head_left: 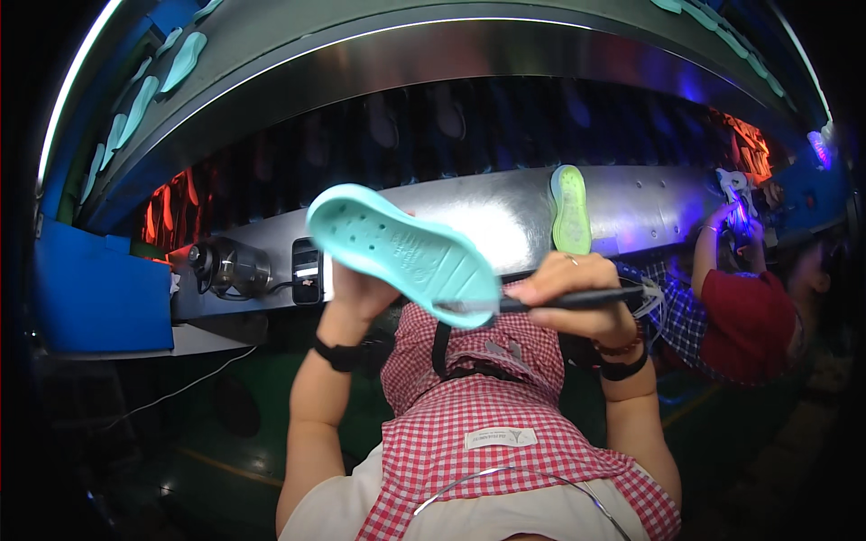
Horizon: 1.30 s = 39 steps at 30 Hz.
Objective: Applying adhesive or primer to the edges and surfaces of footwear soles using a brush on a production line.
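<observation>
A turquoise shoe sole (401, 252) is held up above the front edge of the metal bench, its holed end up at the left. My left hand (354, 293) grips it from below, fingers mostly hidden behind the sole. In my right hand (577, 284) is a brush with a long black handle (606, 297), pinched between thumb and fingers. The brush's bristle end lies against the sole's lower right end, partly blurred. Beyond the right hand, a yellow-green sole (570, 212) rests on the bench.
A dark phone-like device (308, 271) and a clear jug with a black handle (236, 269) stand at the left of the bench (645, 203). Turquoise pieces (137, 110) lie on the conveyor belt (271, 41) above. A co-worker in a red top (750, 316) works at right.
</observation>
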Tool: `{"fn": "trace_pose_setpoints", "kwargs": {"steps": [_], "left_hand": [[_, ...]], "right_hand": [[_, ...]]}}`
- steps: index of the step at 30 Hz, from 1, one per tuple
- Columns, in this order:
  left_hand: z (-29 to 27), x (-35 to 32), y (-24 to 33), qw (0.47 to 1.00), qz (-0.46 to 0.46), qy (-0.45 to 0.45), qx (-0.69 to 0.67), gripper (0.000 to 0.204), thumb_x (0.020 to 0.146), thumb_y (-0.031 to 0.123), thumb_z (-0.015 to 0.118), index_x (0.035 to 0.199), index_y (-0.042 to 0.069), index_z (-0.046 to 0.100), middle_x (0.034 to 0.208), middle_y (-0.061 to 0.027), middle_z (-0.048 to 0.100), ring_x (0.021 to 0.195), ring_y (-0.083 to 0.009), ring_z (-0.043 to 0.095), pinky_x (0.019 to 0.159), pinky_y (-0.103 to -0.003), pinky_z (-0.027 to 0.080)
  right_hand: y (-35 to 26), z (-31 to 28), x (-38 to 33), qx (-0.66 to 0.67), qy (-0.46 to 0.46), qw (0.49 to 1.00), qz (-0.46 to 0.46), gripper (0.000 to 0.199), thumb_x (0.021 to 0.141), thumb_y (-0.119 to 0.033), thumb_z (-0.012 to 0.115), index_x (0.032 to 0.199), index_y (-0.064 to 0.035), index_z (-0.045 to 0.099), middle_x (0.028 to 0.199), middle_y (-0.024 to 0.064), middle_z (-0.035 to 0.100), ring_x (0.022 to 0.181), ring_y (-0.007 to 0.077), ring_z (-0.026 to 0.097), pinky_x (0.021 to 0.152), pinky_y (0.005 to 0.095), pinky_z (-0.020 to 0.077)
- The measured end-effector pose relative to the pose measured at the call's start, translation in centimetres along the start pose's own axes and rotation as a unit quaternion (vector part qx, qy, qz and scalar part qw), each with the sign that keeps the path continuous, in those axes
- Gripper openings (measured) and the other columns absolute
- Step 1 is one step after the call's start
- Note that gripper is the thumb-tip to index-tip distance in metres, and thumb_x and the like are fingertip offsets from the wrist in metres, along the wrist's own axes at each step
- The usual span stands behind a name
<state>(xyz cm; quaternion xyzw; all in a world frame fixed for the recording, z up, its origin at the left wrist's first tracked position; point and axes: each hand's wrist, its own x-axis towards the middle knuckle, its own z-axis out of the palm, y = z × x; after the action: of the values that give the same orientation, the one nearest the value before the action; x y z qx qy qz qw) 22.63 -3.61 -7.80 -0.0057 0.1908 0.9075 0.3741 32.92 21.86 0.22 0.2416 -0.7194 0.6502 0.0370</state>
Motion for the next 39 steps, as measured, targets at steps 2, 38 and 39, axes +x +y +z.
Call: {"fn": "trace_pose_setpoints", "kwargs": {"steps": [2, 38, 39], "left_hand": [[0.3, 1.1, -2.2, 1.0, 0.028, -0.01, 0.006, 0.084, 0.081, 0.07, 0.018, 0.13, 0.004, 0.035, 0.121, -0.0236, 0.047, 0.111, -0.0377, 0.047, 0.095, -0.049, 0.037], [7.6, 0.0, -1.0, 0.961, 0.25, -0.05, 0.104, 0.088, 0.075, 0.077, 0.022, 0.122, 0.006, 0.042, 0.106, -0.0169, 0.054, 0.097, -0.0315, 0.055, 0.088, -0.047, 0.043], [7.9, -0.2, -1.2, 0.961, 0.251, -0.051, 0.105, 0.088, 0.075, 0.077, 0.022, 0.122, 0.006, 0.042, 0.106, -0.0169, 0.054, 0.097, -0.0315, 0.055, 0.088, -0.047, 0.043]], "right_hand": [[2.0, 1.1, 0.5, -0.046, 0.05, 0.993, 0.092, 0.019, 0.071, -0.002, 0.068, 0.09, 0.0, 0.066, 0.081, 0.0107, 0.066, 0.07, 0.0135, 0.061, 0.062, 0.0234, 0.0472], [3.7, 2.0, 0.5, 0.254, 0.045, 0.963, 0.075, 0.016, 0.074, 0.0, 0.063, 0.09, 0.0019, 0.062, 0.095, 0.0155, 0.063, 0.099, 0.0231, 0.056, 0.089, 0.035, 0.0442], [3.7, 2.8, 0.4, 0.347, 0.068, 0.929, 0.104, 0.015, 0.077, 0.0, 0.061, 0.091, 0.0035, 0.06, 0.096, 0.0175, 0.062, 0.097, 0.0236, 0.058, 0.089, 0.0347, 0.0452]]}}
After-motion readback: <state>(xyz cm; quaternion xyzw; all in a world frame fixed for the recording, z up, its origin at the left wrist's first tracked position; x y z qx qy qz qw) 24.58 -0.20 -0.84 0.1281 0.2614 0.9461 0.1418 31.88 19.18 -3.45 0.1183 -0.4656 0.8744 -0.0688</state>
